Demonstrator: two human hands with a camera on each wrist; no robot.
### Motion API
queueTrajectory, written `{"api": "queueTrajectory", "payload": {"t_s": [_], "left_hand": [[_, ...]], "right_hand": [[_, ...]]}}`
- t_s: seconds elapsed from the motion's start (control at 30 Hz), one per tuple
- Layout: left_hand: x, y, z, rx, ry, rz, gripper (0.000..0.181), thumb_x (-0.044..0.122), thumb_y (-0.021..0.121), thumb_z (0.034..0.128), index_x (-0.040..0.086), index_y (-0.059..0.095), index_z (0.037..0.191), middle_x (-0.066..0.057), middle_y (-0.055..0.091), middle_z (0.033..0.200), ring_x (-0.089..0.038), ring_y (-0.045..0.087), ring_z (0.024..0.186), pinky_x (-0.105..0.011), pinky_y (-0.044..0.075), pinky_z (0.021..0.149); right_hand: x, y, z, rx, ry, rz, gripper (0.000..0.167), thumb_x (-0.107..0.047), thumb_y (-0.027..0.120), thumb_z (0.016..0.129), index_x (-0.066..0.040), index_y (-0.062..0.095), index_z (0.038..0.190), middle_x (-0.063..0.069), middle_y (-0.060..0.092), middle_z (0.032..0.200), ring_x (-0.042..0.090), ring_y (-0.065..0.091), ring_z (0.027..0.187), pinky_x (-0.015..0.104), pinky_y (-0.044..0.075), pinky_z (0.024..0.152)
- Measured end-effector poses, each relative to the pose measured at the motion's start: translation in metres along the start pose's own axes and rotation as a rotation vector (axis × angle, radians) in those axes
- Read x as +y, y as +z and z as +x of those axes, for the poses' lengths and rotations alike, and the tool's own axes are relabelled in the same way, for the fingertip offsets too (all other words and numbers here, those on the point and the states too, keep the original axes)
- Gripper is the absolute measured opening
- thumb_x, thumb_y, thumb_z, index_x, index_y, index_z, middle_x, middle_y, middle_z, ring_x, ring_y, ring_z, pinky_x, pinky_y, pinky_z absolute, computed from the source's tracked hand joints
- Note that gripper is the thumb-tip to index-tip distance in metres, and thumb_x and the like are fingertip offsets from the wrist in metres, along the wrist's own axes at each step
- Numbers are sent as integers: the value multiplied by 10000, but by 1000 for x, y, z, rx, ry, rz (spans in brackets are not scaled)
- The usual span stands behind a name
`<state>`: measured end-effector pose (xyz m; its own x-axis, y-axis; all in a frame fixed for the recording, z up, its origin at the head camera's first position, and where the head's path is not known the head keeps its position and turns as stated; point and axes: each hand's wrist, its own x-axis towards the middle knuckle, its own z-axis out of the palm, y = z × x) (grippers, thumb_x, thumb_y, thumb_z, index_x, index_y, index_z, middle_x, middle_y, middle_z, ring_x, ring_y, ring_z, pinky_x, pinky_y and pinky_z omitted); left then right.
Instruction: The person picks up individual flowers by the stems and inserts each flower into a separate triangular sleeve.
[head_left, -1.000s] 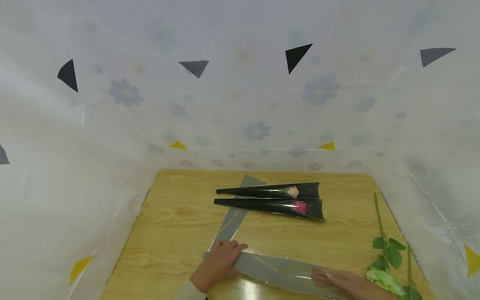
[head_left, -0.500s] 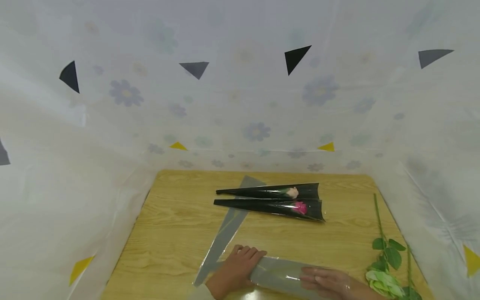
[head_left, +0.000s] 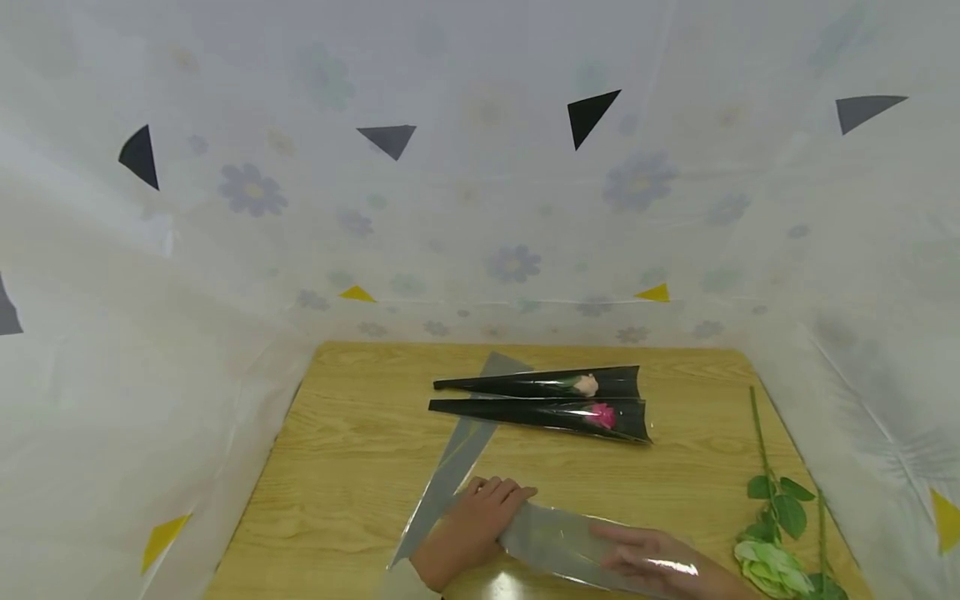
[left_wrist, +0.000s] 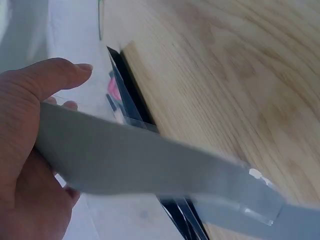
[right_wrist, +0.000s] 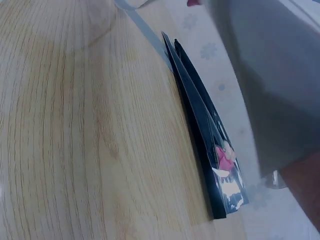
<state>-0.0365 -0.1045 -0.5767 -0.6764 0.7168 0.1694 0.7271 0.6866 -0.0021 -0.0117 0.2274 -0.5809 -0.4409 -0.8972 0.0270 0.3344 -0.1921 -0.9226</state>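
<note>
My left hand grips one end of a grey flower sleeve with a clear film side, held over the table's near part. In the left wrist view the sleeve passes between the thumb and the other fingers. My right hand lies at the sleeve's other end with its fingers fairly straight. Glare from clear film crosses it, so it appears to be inside the sleeve. In the right wrist view the grey sleeve hides most of that hand.
Two black sleeves, one with a pale pink rose and one with a magenta rose, lie across another flat grey sleeve. Green-stemmed artificial flowers, one with a pale green bloom, lie along the table's right edge. White patterned sheeting surrounds the table.
My left hand has shifted right, uncovering more of the flat sleeve beneath. The right hand has slid a little left, deeper along the held sleeve. The wrapped roses stay put.
</note>
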Motion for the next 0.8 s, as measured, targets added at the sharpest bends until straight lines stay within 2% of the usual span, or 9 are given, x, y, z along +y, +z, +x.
{"api": "queueTrajectory", "payload": {"t_s": [0.1,0.13,0.27,0.33,0.43,0.47,0.57,0.7,0.8], "left_hand": [[-11,2,-8,-4,-32,-9,792,286,822,646,204,440,1336,58,527,1137,-136,503,1004,-345,398,828],[-15,4,-11,3,-42,-12,796,316,824,642,197,447,1334,55,535,1129,-135,507,1001,-343,395,825],[-29,6,-25,-19,-57,-39,700,312,778,696,188,475,1315,52,546,1128,-135,515,1026,-364,392,836],[-35,5,-32,-43,-64,-49,623,316,744,739,192,496,1297,55,548,1132,-138,517,1028,-370,387,829],[-43,1,-41,-57,-71,-53,529,292,717,779,195,529,1265,55,554,1125,-144,521,1024,-383,391,825],[-45,1,-44,-56,-71,-50,513,297,715,787,195,535,1257,53,556,1120,-145,523,1021,-385,393,824],[-51,3,-53,-50,-89,-44,495,315,721,781,196,546,1228,53,560,1111,-140,522,1030,-391,391,841],[-58,8,-65,-46,-147,-47,421,286,737,753,185,545,1113,56,561,1038,-137,529,1002,-390,378,859],[-61,10,-72,-39,-183,-50,377,289,742,752,176,506,1023,58,537,942,-133,531,909,-381,375,846]], "right_hand": [[0,0,-7,-121,-226,-103,454,-68,103,1022,71,-26,1435,293,-59,1484,457,123,1340,439,223,1070],[1,-1,-6,-162,-276,-115,454,-83,93,1025,70,-48,1429,310,-83,1471,475,86,1336,465,210,1069],[-1,-3,-5,-247,-266,-12,456,-112,42,1023,73,-117,1408,328,-90,1458,461,-19,1341,485,146,1080],[-6,-4,-9,-239,-188,26,458,-107,22,1019,62,-135,1415,302,-91,1473,433,-34,1351,454,137,1091],[-15,-4,-16,-105,26,5,468,-87,18,1018,-28,-53,1476,203,13,1524,349,45,1382,358,185,1091],[-18,-4,-18,-84,60,-25,469,-69,15,1014,-22,-36,1477,205,35,1523,356,53,1381,357,200,1086],[-24,-3,-23,22,245,-33,476,-147,38,1029,-133,64,1504,128,210,1512,276,198,1375,389,251,1062],[-26,-3,-24,111,371,-27,480,-248,47,1033,-195,129,1503,119,345,1451,243,333,1317,523,266,1023],[-26,-3,-20,120,405,-56,489,-268,32,1031,-189,148,1500,114,288,1478,258,311,1328,528,262,1023]]}}
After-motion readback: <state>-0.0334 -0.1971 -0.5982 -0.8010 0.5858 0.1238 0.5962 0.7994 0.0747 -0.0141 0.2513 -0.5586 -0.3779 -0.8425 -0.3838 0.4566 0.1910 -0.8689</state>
